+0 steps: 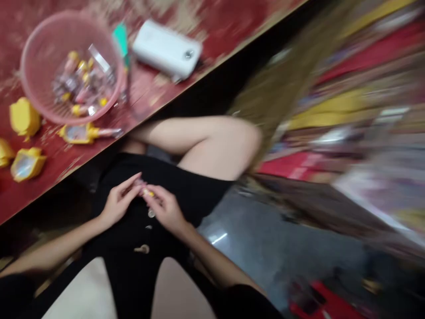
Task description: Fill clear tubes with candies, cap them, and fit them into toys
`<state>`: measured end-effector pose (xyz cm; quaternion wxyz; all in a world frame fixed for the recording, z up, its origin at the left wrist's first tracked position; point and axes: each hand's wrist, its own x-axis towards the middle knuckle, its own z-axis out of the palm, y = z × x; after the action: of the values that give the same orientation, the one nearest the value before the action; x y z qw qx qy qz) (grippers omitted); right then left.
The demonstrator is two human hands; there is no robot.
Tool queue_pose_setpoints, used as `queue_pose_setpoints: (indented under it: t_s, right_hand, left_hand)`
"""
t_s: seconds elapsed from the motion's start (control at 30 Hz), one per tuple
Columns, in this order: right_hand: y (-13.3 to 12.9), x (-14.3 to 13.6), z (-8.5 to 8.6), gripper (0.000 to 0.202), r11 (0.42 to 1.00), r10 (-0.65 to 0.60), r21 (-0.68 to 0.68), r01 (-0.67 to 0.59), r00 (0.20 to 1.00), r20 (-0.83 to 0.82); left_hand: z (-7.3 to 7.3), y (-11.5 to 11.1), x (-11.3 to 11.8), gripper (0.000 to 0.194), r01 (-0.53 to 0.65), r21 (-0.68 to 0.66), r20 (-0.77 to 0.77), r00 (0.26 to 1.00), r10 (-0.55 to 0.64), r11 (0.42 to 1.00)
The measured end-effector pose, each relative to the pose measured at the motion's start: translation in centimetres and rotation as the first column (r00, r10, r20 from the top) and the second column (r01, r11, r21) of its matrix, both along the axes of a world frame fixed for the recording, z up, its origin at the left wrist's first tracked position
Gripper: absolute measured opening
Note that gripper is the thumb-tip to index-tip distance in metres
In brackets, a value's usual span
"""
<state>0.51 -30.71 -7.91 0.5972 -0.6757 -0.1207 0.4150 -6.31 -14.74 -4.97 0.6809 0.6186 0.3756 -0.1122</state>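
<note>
One small pink-and-yellow piece (145, 189), blurred, is pinched in the fingers of the left hand (119, 199) and right hand (168, 210), above the black-clothed lap (189, 186). On the red table (226, 26): one pink basket (36, 71) holds small yellow-tipped pieces (76, 110); one white device (162, 46) lies nearby.

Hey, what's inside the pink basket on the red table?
Inside the pink basket is a loose pile of small pieces, pink, yellow and clear, with a pale strip-like piece at upper right. The pile covers whatever lies beneath.
</note>
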Motion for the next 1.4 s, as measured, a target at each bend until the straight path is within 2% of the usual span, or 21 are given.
queue_pose_setpoints:
  t_s: [0.1,0.23,0.37,0.5,0.67,0.83,1.03,1.17,1.3,1.4]
  right_hand:
    - [0.6,1.4,-0.1,0.032,1.0,-0.012,-0.019,0.015,0.99,0.139]
    - [0.6,3.1,1.1,0.03,0.998,-0.032,-0.048,0.047,0.958,0.285]
    - [0.4,3.6,2.5,0.03,0.998,-0.051,-0.003,0.055,0.94,0.337]
    - [0.4,3.9,3.2,0.029,0.997,-0.082,0.021,0.08,0.909,0.408]
    - [0.6,4.5,3.6,0.03,0.995,-0.102,0.044,0.092,0.911,0.399]
    - [0.1,5.2,3.7,0.034,0.992,-0.12,0.092,0.092,0.922,0.369]
    - [-0.4,5.3,3.4,0.034,0.99,-0.133,0.086,0.11,0.932,0.336]
    - [-0.4,5.0,3.0,0.036,0.99,-0.134,0.089,0.111,0.935,0.327]
    - [-0.1,4.8,3.4,0.039,0.987,-0.143,0.113,0.11,0.928,0.344]
    - [0.0,5.0,3.8,0.039,0.985,-0.16,0.119,0.127,0.928,0.337]
  left_hand:
    - [-0.4,0.8,1.2,0.065,0.025,0.084,0.048,0.998,-0.03,0.996]
    - [-0.9,1.1,3.2,0.067,0.054,0.142,0.149,0.986,-0.075,0.988]
    - [-0.2,1.1,4.3,0.065,0.0,0.195,0.237,0.97,-0.048,0.981]
    - [0.8,1.0,4.6,0.059,-0.028,0.136,0.281,0.96,-0.011,0.99]
    - [1.6,1.1,4.7,0.059,0.002,0.142,0.271,0.962,-0.041,0.99]
    - [1.3,0.9,5.2,0.054,-0.002,0.125,0.29,0.956,-0.034,0.992]
    - [1.1,0.4,5.7,0.053,-0.018,0.134,0.286,0.958,-0.022,0.991]
    - [0.9,0.4,5.8,0.053,-0.031,0.179,0.269,0.963,-0.019,0.983]
    - [1.0,0.5,5.9,0.04,-0.103,0.292,0.261,0.965,0.024,0.951]
    - [1.5,0.4,6.1,0.042,-0.059,0.258,0.305,0.952,-0.023,0.964]
